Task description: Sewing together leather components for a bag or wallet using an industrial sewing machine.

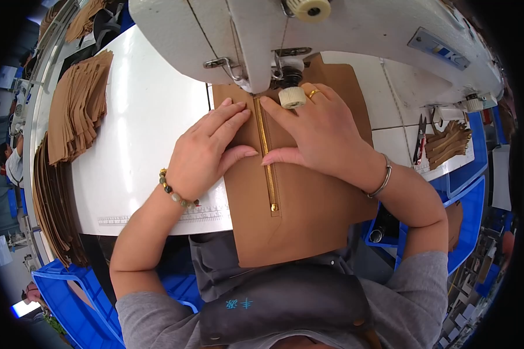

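A brown, leather-like panel (pixel 311 218) lies under the sewing machine (pixel 361 26), its near end hanging over the table edge above my lap. A gold-toothed zipper (pixel 266 154) runs lengthwise in a slot in the panel, its pull at the near end. My left hand (pixel 202 150) rests flat on the panel's left side, fingers stretched and thumb pointing at the zipper. On the other side, my right hand (pixel 332 132) presses flat, its index fingertip beside the zipper's far end and its thumb at the teeth. The needle area is partly hidden by the machine head.
Stacks of brown pieces (pixel 78 107) stand along the table's left side. Scissors (pixel 419 139) and a bundle of brown strips (pixel 448 145) lie at the right. Blue bins (pixel 468 215) flank the white table (pixel 140 145), which has a ruler strip (pixel 140 220) along its front edge.
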A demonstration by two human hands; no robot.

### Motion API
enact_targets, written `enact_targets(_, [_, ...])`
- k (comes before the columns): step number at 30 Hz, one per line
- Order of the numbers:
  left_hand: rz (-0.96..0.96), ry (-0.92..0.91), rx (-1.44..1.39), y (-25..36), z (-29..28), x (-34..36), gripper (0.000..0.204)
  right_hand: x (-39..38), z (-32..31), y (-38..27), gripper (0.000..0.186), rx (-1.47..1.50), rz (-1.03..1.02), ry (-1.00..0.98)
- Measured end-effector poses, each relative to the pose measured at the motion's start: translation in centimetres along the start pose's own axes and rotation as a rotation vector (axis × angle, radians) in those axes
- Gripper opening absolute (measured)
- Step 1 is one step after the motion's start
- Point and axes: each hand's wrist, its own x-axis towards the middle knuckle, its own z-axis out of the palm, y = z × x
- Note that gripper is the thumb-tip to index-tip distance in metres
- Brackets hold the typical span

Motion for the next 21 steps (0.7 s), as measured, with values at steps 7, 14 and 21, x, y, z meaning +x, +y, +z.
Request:
enact_targets(7, [-0.013,0.039,-0.018,0.9,0.8,-0.4,0.073,0.1,0.0,0.7,0.079,0.126,-0.087,-0.009])
enact_targets(14, [0.003,0.020,0.044,1.1,0.8,-0.1,0.076,0.4,-1.1,0.5,0.082,0.134,-0.038,-0.182])
enact_targets(21, [0.012,-0.033,0.096,1.3,0.2,0.3,0.074,0.5,-0.7,0.4,0.078,0.114,-0.051,-0.147])
